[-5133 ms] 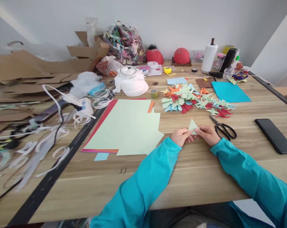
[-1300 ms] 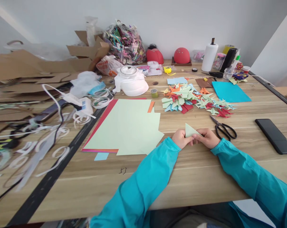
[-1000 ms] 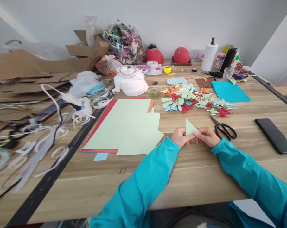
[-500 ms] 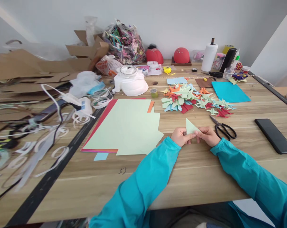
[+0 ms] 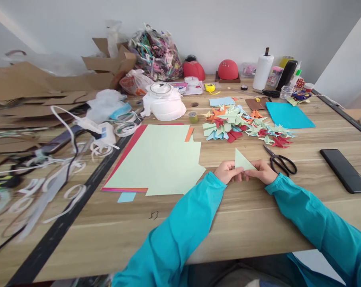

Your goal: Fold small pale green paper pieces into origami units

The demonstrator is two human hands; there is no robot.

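Observation:
A pale green paper triangle (image 5: 242, 161) is pinched between my two hands, one corner pointing up and away from me. My left hand (image 5: 226, 172) grips its left side, the thumb lying along the lower edge. On the other side my right hand (image 5: 262, 171) closes on the right corner, its thumb reaching toward the left one. Fingers cover the lower part of the paper. Just right of my right hand lie black-handled scissors (image 5: 283, 162). Beyond my hands is a heap of folded paper pieces (image 5: 232, 119) in green, red, orange and blue.
Pale green sheets (image 5: 159, 159) lie over red ones to the left, with a small blue paper piece (image 5: 126, 197) beside them. A black phone (image 5: 344, 170) rests at right, turquoise paper (image 5: 290, 116) farther back. Cables, a power strip (image 5: 104, 135) and cardboard (image 5: 49, 81) crowd the left.
The paper triangle has shifted slightly to the right and shows more of its lower right side. The fingers have moved a little around its lower edge; both hands keep hold.

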